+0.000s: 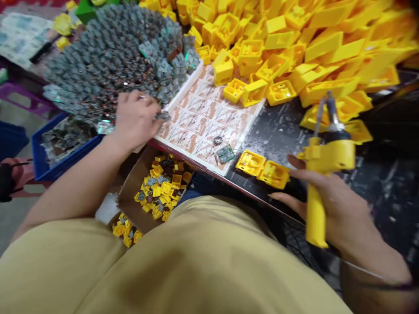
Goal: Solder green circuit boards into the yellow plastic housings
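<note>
My left hand (135, 117) reaches into the edge of a big heap of small grey circuit boards (111, 61), fingers pinched on one small grey board at the heap's rim. My right hand (334, 205) grips a yellow-handled soldering tool (322, 174), its metal tip pointing up. Two yellow plastic housings (262, 168) lie side by side on the dark table just left of that hand. A small green circuit board (225, 153) and a round metal disc (218, 140) lie on a patterned white board (203, 117) between my hands.
A large pile of yellow plastic housings (294, 48) fills the far right of the table. A cardboard box (157, 187) of yellow-and-grey assembled parts sits by my lap. A blue crate (49, 157) stands at the left. The dark table (386, 183) extends right.
</note>
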A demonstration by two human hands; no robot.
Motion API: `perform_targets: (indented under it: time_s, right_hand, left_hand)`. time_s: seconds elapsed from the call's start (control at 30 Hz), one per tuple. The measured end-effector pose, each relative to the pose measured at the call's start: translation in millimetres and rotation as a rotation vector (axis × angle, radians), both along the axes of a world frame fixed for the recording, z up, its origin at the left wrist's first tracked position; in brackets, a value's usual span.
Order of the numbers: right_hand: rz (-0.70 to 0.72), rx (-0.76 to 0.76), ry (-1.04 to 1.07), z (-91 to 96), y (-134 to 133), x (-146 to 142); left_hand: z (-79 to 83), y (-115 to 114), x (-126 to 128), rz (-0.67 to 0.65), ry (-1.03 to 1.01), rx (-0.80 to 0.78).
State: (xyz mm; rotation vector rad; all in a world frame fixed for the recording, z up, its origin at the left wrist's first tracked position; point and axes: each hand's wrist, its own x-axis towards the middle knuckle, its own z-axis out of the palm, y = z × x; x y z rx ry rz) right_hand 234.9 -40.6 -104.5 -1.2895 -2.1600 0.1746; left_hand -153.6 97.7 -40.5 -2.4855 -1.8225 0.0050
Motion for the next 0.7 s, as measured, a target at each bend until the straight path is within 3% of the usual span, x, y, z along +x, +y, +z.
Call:
perform_targets:
  time_s: [0.07,0.13,0.23,0.3,0.37,0.47,0.53,0.63,0.7]
  right_hand:
    - [0.007,0.027,-0.048,3.8,1,-5]
    - [-0.012,0.025,-0.05,6.3,1,-8]
    - [-0.063,0.033,-0.052,7.5,1,-13]
    - [-0.092,0.048,-0.058,6.5,3,-18]
    - [-0.093,0.055,-0.068,4.2,7,-23]
    - [-0.08,0.055,-0.066,1.4,11,-31]
    - [-0.113,0.078,-0.02,3.2,9,-33]
    - [-0.186,0.172,0.048,12.3,0,-28]
    - [-0.201,0.24,0.059,18.6,-7,-22]
  left_hand:
    - [3.3,0,-7,0.074,-0.163,0.031]
    - [14.4,4,-13,0.095,-0.465,0.047]
    - [38.2,20,-8,-0.066,-0.762,-0.068]
    - [51.1,31,12,-0.265,-0.641,-0.182]
    - [55.7,36,46,-0.539,-0.371,-0.262]
    - [44.2,26,104,-0.912,-0.006,-0.319]
    - [29.4,13,131,-1.018,0.107,-0.333]
    - [10.7,0,140,-1.079,-0.096,-0.415]
    - [3.9,0,131,-0.93,-0.331,-0.41]
